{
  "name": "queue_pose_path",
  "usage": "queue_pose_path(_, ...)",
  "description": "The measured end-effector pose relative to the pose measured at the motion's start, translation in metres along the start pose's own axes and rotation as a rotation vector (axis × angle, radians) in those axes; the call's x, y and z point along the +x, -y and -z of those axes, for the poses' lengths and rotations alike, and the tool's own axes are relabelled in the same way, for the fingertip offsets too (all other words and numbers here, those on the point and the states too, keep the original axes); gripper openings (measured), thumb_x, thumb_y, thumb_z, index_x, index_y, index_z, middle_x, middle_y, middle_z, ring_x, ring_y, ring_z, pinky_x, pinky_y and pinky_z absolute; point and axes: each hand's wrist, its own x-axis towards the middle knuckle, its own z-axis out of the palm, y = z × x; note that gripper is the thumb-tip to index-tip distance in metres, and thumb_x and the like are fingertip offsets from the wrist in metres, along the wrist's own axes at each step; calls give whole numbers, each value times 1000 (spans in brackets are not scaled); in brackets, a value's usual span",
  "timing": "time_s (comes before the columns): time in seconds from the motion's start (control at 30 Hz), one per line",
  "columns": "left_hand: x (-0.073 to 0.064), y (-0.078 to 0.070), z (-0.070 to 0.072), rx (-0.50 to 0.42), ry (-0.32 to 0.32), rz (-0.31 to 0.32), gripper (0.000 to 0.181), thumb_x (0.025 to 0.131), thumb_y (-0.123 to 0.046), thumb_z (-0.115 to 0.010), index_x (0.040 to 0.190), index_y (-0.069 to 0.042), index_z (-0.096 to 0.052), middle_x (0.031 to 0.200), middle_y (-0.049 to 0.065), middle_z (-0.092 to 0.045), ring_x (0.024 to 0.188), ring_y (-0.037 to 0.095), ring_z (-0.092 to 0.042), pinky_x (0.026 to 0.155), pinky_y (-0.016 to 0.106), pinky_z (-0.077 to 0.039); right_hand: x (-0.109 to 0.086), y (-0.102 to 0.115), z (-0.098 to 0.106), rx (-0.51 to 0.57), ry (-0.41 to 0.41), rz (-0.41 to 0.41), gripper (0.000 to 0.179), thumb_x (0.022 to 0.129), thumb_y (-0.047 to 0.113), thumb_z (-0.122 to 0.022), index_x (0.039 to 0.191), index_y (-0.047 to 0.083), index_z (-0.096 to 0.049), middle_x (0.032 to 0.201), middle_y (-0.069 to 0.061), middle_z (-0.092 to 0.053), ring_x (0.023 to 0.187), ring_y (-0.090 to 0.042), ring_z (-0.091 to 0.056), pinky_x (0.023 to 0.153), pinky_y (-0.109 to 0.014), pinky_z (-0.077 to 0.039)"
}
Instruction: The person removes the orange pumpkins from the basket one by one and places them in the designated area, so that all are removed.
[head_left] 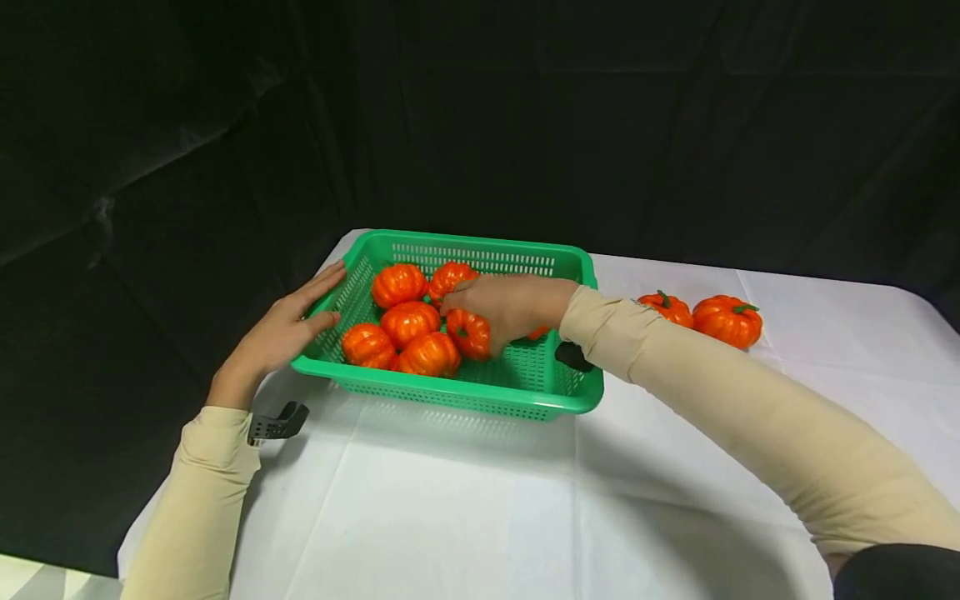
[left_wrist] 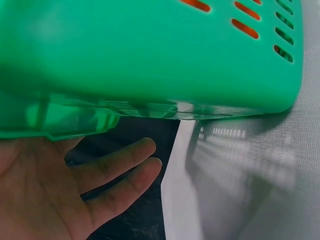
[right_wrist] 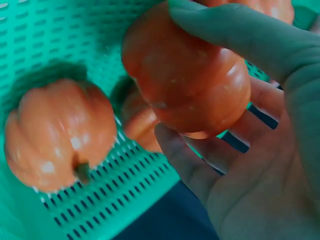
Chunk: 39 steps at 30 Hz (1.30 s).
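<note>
Green basket (head_left: 450, 388) on the counter (head_left: 465, 500); we see several orange pumpkins (head_left: 410, 323) in it, most toward its left. Right grip (head_left: 510, 304) holds one pumpkin (right_wrist: 185, 75) inside, between thumb and fingers. Left grip (head_left: 288, 325), fingers extended, touches the basket's left end. We note two outside pumpkins (head_left: 727, 322), right.

The place looks like a makeshift studio or lab set, as a plain black cloth backdrop (head_left: 562, 150) hangs beyond the fingers (head_left: 324, 281) of the left hand (head_left: 285, 327), a white-covered table (head_left: 450, 500) spreads beneath them, and a black device (head_left: 274, 427) sits at the wrist behind them.
</note>
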Motion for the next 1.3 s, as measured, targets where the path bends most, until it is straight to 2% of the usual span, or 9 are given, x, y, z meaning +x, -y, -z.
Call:
queue_pose_path(0.17,0,1,4,-6,8,-3,65,106,-15,-53,166,-12,-27,173,-1,-15,157,30,-11,120,65,-11,-17,7,14,6,-103,-20,80,79,10,-90,150,12,-53,151,-5,-51,130,-26,-51,100,-42,-50)
queue_pose_path(0.3,0,2,9,-13,7,-2,65,106,-15,-53,166,-13,-26,173,-1,-15,157,32,-11,119,67,-11,-33,9,22,41,-206,4,74,79,16,-90,146,12,-57,144,-4,-55,120,-26,-56,92,-40,-54)
queue_pose_path(0.53,-1,9,11,0,8,4,65,107,-17,-52,166,-14,-26,173,2,-14,156,36,-12,117,70,-13,-60,7,31,140,-344,29,76,80,16,-92,147,8,-55,144,-7,-55,123,-28,-53,98,-41,-52)
queue_pose_path(0.93,-2,12,14,-7,7,18,66,107,-18,-52,167,-16,-25,173,2,-14,156,37,-12,117,70,-13,-98,-1,32,267,-501,-8,76,81,16,-92,147,11,-54,137,-3,-59,117,-21,-56,94,-38,-54)
queue_pose_path(1.3,-2,13,15,-18,8,15,66,107,-15,-52,167,-15,-25,173,3,-14,156,38,-11,117,71,-11,-128,-15,26,449,-606,-98,76,83,13,-90,149,12,-53,134,-5,-60,114,-24,-58,96,-46,-53)
